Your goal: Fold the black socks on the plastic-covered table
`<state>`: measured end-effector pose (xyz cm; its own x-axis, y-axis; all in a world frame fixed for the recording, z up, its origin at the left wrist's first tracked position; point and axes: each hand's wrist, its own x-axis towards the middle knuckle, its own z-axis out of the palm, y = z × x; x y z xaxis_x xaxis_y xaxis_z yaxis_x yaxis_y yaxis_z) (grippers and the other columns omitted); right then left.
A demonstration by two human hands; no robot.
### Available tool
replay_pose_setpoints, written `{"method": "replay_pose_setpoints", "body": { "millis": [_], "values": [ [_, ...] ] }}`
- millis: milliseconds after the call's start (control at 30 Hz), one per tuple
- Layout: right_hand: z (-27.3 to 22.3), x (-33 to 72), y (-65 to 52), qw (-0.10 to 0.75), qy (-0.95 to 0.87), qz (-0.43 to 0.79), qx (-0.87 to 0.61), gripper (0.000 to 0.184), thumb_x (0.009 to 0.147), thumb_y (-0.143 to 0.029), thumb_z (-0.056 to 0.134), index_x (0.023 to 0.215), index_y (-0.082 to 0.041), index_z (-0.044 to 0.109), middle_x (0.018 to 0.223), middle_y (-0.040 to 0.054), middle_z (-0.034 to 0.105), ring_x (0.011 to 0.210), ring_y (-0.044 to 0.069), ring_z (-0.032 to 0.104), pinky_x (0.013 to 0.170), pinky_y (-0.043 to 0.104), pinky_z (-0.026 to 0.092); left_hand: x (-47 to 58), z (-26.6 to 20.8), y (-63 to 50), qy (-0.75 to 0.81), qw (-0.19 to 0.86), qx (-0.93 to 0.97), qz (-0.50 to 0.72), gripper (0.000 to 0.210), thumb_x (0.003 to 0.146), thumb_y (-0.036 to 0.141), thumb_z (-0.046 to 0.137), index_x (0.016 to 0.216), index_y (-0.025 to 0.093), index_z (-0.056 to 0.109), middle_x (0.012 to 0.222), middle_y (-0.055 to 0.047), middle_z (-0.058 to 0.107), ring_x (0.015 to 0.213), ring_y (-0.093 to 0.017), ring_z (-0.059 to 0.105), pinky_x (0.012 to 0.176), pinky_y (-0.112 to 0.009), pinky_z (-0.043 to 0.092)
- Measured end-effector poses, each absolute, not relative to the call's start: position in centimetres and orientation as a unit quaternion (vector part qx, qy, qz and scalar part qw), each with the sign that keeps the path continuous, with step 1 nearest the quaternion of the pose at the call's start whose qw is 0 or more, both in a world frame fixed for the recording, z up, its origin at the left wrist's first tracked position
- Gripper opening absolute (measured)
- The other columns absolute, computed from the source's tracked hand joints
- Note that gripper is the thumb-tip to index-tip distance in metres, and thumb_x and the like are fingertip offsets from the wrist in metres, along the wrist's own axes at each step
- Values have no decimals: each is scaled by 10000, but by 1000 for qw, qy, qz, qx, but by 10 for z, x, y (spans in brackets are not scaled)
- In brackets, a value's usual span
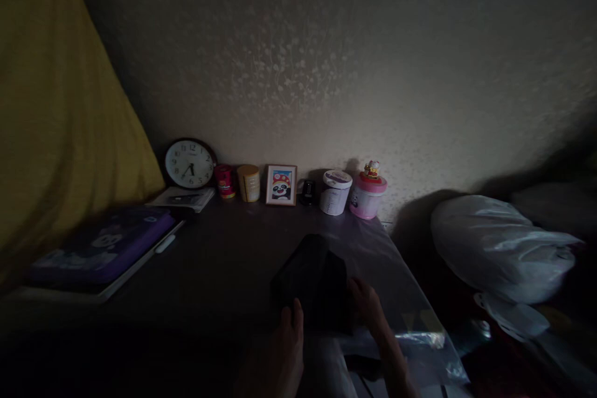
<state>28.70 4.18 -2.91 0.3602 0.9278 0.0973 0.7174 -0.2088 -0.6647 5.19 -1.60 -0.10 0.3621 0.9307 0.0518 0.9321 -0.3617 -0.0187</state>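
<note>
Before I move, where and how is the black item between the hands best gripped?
Probably by its left and right edges, reaching from the near side: the black item narrows toward its far end, leaving the wider part beside the left hand and right hand. Finer detail is too dark.

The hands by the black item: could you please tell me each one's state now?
Left hand: at the near edge of the black item; grip cannot be told.
Right hand: curled at its right edge; grip cannot be told.
</note>
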Motion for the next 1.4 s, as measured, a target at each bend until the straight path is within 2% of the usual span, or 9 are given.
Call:
{"method": "replay_pose_setpoints", "body": {
  "millis": [133, 333, 533, 700, 867, 1000, 1133, 1267, 1400],
  "values": [
    [-22, 286, 50, 346, -525, 209, -749, 441, 815, -463, 390, 782, -166, 715, 715, 62, 719, 730, 219, 665, 578, 252, 444, 53, 1, -16, -573, 4, -820, -9, 643, 809, 6, 372, 1429, 164, 309, 1193, -137, 600, 623, -165, 674, 502, -291, 553],
    [-18, 290, 67, 320, -522, 199, -765, 403, 793, -464, 458, 595, -181, 666, 563, 31, 660, 645, 207, 645, 513, 239, 378, 53, -6, -13, -590, -22, -807, -5, 596, 854, 47, 339, 1436, 166, 294, 1240, -155, 579, 727, -197, 687, 603, -333, 566],
    [-19, 282, 75, 307, -525, 136, -782, 359, 828, -424, 428, 700, -196, 675, 689, 56, 696, 686, 212, 655, 560, 254, 397, 45, -19, -8, -594, -61, -800, -56, 569, 893, 127, 360, 1448, 212, 267, 1305, -126, 536, 834, -161, 676, 716, -245, 529],
    [-21, 268, 75, 324, -515, 122, -784, 356, 846, -392, 392, 798, -195, 684, 801, 86, 721, 763, 227, 670, 646, 272, 444, 42, -27, -3, -610, -81, -786, -51, 568, 905, 153, 349, 1456, 239, 240, 1384, -122, 480, 931, -158, 663, 805, -230, 501],
    [-19, 263, 79, 370, -515, 150, -758, 362, 802, -385, 439, 922, -155, 691, 915, 115, 725, 885, 266, 668, 702, 303, 473, 44, -21, -3, -619, -81, -779, -58, 551, 905, 137, 351, 1445, 220, 280, 1365, -118, 503, 959, -161, 660, 812, -219, 497],
    [-8, 257, 90, 430, -523, 176, -715, 379, 776, -376, 460, 967, -148, 694, 933, 105, 729, 888, 265, 669, 720, 315, 488, 44, -18, -3, -619, -122, -773, -59, 551, 908, 150, 363, 1448, 209, 268, 1400, -126, 466, 925, -157, 672, 836, -245, 500],
    [3, 237, 106, 477, -517, 195, -683, 449, 763, -430, 488, 1032, -126, 680, 947, 108, 728, 914, 260, 661, 752, 321, 498, 41, -24, -3, -608, -134, -779, -79, 557, 905, 163, 376, 1449, 193, 261, 1418, -109, 455, 1015, -161, 646, 890, -241, 473],
    [8, 214, 121, 475, -521, 199, -681, 488, 769, -428, 504, 1078, -84, 659, 915, 140, 724, 878, 262, 670, 731, 318, 502, 38, -33, -3, -599, -127, -785, -95, 587, 884, 126, 383, 1453, 178, 249, 1424, -99, 452, 1023, -154, 640, 919, -236, 452],
    [12, 197, 130, 434, -532, 192, -701, 412, 773, -347, 541, 1075, -87, 647, 925, 143, 719, 883, 256, 669, 748, 314, 493, 36, -37, -2, -594, -115, -791, -90, 623, 865, 95, 395, 1458, 205, 237, 1414, -107, 462, 1056, -171, 629, 899, -238, 458]
  ]
}}
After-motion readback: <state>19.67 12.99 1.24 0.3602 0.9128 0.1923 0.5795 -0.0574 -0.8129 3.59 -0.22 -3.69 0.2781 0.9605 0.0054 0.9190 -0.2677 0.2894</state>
